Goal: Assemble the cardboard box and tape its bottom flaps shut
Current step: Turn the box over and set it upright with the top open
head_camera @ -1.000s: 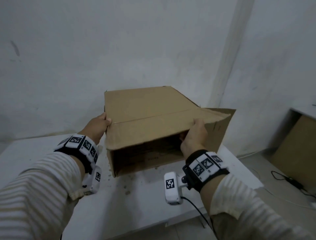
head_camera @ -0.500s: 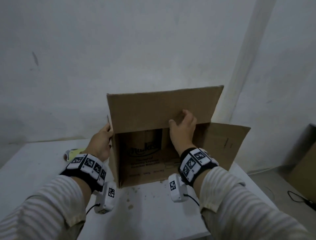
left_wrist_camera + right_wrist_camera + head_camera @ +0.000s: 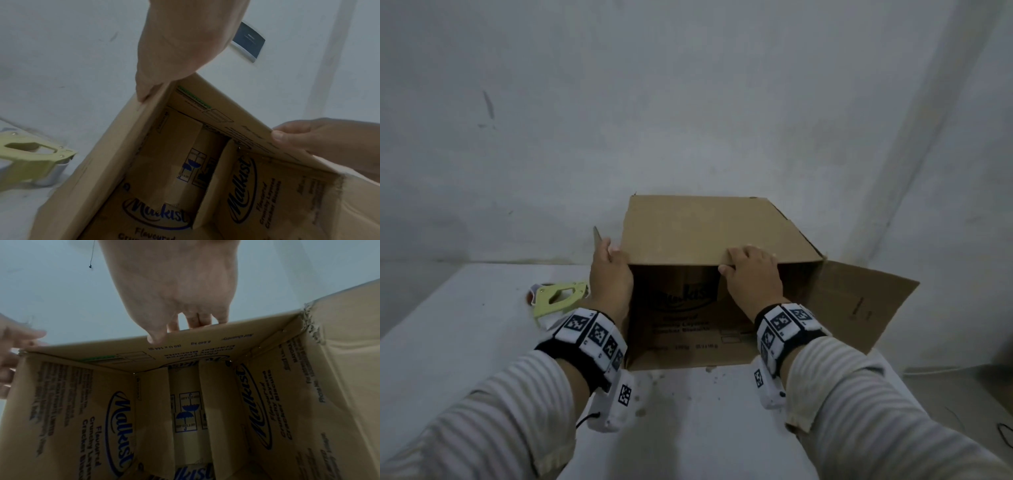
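A brown cardboard box (image 3: pixel 705 229) lies on its side on the white table (image 3: pixel 465 325), its open end facing me. My left hand (image 3: pixel 607 270) grips the box's upper left corner, thumb on the edge and fingers curled round the outside. My right hand (image 3: pixel 751 270) pinches the near edge of the top panel, fingers on top and thumb underneath. A side flap (image 3: pixel 859 301) hangs open to the right. In the right wrist view, the box interior (image 3: pixel 185 402) shows blue print and folded flaps at its far end. A yellow-green tape dispenser (image 3: pixel 558 296) sits left of the box.
A white wall stands close behind the box. The table's right edge falls away beside the open flap, with a cable (image 3: pixel 1007 435) on the floor beyond it. A dark panel (image 3: pixel 248 40) hangs on the wall.
The cardboard panel that stood upright half a second ago now lies level. My right hand has shifted from its face to its near edge. The tape dispenser shows more fully.
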